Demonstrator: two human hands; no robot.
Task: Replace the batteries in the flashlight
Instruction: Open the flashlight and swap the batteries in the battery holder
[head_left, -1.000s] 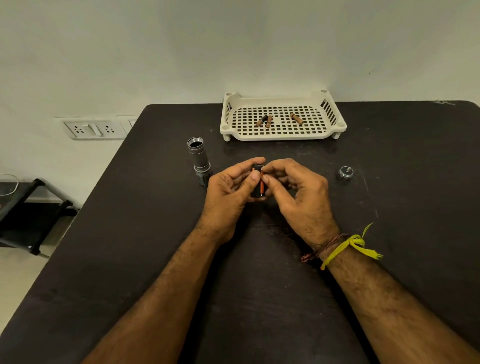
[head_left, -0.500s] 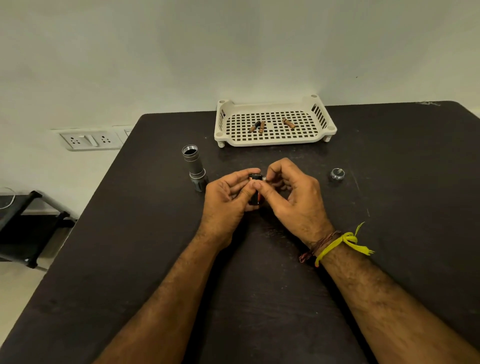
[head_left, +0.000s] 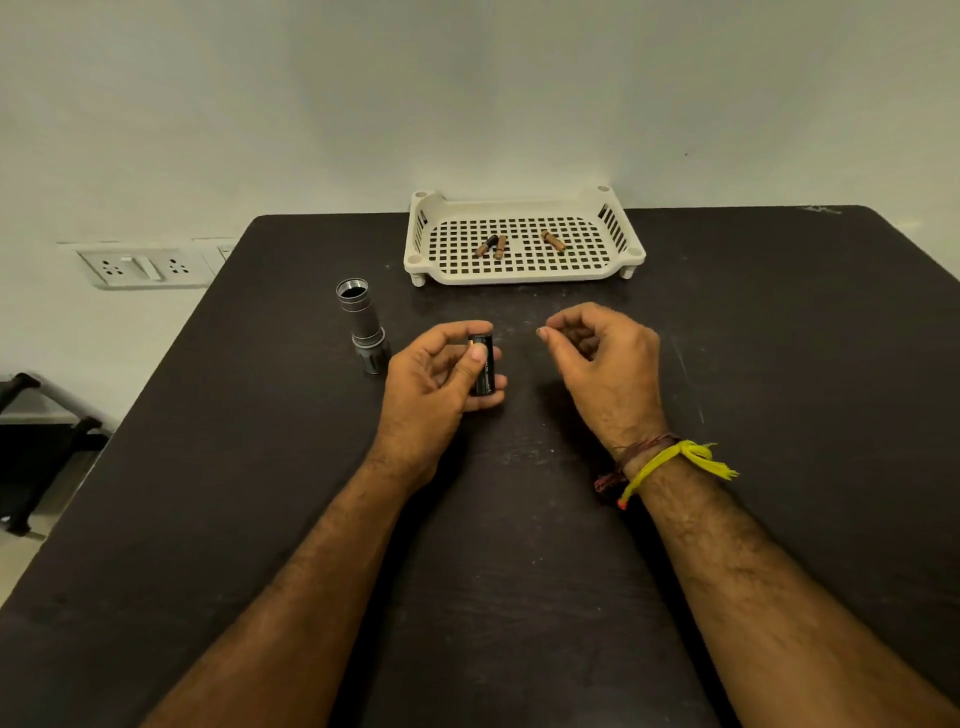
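- My left hand (head_left: 436, 384) is over the middle of the counter (head_left: 779, 364), thumb and fingers (head_left: 475, 361) curled round a black battery holder (head_left: 482, 371), which stands nearly upright in my grip.
- An orange strip shows at the holder's top end; I cannot tell how many cells sit in it.
- My right hand (head_left: 605, 364) hovers just beside it, apart from the holder, thumb and forefinger tips pressed together and the other fingers curled; whether anything small is pinched there I cannot tell.
- The flashlight (head_left: 362, 325) stands on its head toward the counter's left edge, near my left hand, its open threaded end up.
- A white tray (head_left: 524, 273) sits against the far edge; three batteries (head_left: 496, 245) lie loose on its grid, two side by side and one a little to the right.
- Yellow and dark red threads (head_left: 670, 462) are tied round my right wrist.
- A wall socket (head_left: 145, 266) shows past the left edge.
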